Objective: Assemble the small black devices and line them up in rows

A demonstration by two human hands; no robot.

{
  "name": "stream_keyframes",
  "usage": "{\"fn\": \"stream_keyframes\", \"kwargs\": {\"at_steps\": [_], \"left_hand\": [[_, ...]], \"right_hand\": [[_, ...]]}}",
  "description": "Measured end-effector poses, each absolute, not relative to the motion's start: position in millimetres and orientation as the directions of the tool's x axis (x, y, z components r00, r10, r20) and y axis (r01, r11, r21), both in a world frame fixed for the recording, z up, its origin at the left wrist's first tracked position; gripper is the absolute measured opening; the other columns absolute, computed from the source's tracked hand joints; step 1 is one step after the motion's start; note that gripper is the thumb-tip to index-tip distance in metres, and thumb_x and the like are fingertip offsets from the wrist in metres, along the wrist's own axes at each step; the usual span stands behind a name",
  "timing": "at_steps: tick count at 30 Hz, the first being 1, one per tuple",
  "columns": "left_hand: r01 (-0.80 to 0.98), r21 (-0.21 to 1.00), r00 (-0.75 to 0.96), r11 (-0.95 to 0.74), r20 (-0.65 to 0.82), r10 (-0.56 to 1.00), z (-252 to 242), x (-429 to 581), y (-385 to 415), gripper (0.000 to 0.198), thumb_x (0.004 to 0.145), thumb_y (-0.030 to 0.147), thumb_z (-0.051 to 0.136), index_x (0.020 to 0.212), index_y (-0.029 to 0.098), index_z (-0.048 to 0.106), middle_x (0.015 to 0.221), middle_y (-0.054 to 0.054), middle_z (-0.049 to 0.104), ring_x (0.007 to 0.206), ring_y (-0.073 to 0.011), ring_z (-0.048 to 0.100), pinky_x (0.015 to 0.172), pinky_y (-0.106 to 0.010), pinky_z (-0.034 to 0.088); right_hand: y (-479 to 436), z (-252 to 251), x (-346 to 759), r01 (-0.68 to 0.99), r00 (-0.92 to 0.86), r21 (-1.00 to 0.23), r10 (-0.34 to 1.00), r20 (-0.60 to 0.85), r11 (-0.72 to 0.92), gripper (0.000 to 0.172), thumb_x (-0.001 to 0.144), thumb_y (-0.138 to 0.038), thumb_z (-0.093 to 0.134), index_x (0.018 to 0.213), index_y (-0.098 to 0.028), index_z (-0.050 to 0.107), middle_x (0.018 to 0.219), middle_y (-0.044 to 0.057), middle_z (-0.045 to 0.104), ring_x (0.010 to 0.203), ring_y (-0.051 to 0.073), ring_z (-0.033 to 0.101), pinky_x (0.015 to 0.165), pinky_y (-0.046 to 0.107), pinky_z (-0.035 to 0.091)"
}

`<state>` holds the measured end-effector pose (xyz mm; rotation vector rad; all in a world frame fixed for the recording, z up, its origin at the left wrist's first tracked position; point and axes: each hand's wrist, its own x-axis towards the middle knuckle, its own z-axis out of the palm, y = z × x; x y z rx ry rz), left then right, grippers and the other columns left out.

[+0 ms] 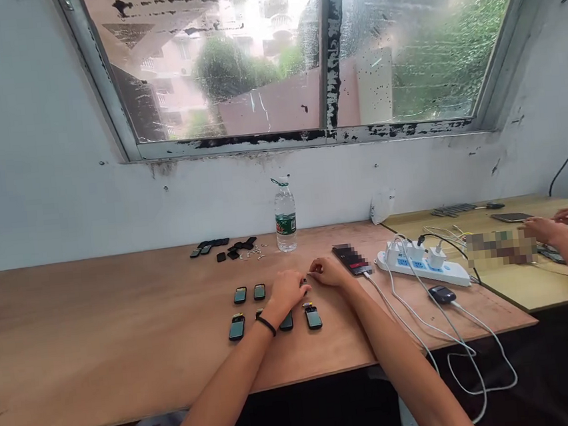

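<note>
My left hand (pixel 286 291) lies knuckles up on the wooden table (pixel 100 338), fingers curled over a small dark part that is mostly hidden. My right hand (pixel 326 270) is beside it, fingers pinched together on something too small to make out. Several small black devices with bluish screens (pixel 237 327) lie in two rows just in front of and left of my hands; another one (pixel 313 317) lies below my fingers. A black band circles my left wrist.
A water bottle (pixel 285 216) stands behind my hands, with loose black parts (pixel 227 247) to its left. A phone (pixel 351 259), a white power strip (pixel 422 267) with chargers and trailing cables lie at right. Another person's hands (pixel 561 226) work at the adjoining table.
</note>
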<state>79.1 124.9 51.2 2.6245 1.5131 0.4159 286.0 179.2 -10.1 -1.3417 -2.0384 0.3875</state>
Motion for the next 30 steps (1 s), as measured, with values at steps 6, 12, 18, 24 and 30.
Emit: {"fn": "stream_keyframes", "kwargs": {"at_steps": [6, 12, 18, 24, 30], "left_hand": [[0.840, 0.267, 0.433, -0.473, 0.198, 0.880, 40.5, 77.1, 125.6, 0.021, 0.083, 0.040, 0.079, 0.087, 0.019, 0.078, 0.102, -0.012, 0.075, 0.095, -0.0274, 0.070, 0.080, -0.032, 0.050], [0.816, 0.331, 0.444, -0.474, 0.167, 0.880, 35.6, 68.9, 134.0, 0.013, 0.085, 0.019, 0.071, 0.095, 0.021, 0.080, 0.105, -0.009, 0.076, 0.098, -0.0242, 0.070, 0.083, -0.029, 0.050], [0.796, 0.358, 0.459, -0.488, 0.167, 0.872, 36.7, 62.5, 134.3, 0.014, 0.087, 0.016, 0.065, 0.091, 0.019, 0.078, 0.095, -0.008, 0.076, 0.089, -0.0227, 0.069, 0.076, -0.028, 0.048], [0.785, 0.375, 0.468, -0.494, 0.163, 0.868, 39.1, 64.9, 133.6, 0.010, 0.089, 0.023, 0.067, 0.085, 0.020, 0.076, 0.083, -0.005, 0.074, 0.076, -0.0197, 0.066, 0.068, -0.027, 0.044], [0.790, 0.354, 0.468, -0.500, 0.178, 0.866, 36.9, 66.9, 137.2, 0.010, 0.087, 0.023, 0.069, 0.080, 0.018, 0.074, 0.081, -0.006, 0.073, 0.077, -0.0199, 0.065, 0.071, -0.028, 0.044]], "right_hand": [[178.1, -9.4, 279.0, 0.586, -0.166, -0.705, 0.911, 0.377, 0.399, 0.022, 0.086, -0.014, 0.053, 0.104, -0.017, 0.067, 0.082, 0.003, 0.069, 0.071, 0.017, 0.060, 0.065, 0.025, 0.046], [175.3, -3.1, 268.3, 0.495, -0.167, -0.773, 0.917, 0.363, 0.396, 0.017, 0.089, -0.020, 0.054, 0.102, -0.019, 0.064, 0.089, 0.004, 0.070, 0.079, 0.018, 0.064, 0.070, 0.026, 0.051], [169.9, -2.8, 260.1, 0.420, -0.211, -0.801, 0.905, 0.370, 0.426, 0.008, 0.081, -0.018, 0.064, 0.089, -0.019, 0.062, 0.090, 0.006, 0.072, 0.082, 0.020, 0.068, 0.075, 0.028, 0.053], [167.2, 1.5, 260.1, 0.517, -0.240, -0.749, 0.911, 0.336, 0.413, 0.006, 0.081, -0.023, 0.068, 0.080, -0.017, 0.067, 0.079, 0.005, 0.073, 0.072, 0.018, 0.066, 0.067, 0.027, 0.049], [167.6, 3.0, 263.5, 0.537, -0.305, -0.711, 0.890, 0.338, 0.454, 0.013, 0.084, -0.028, 0.064, 0.079, -0.018, 0.071, 0.076, 0.005, 0.073, 0.069, 0.018, 0.064, 0.066, 0.026, 0.045]]}}
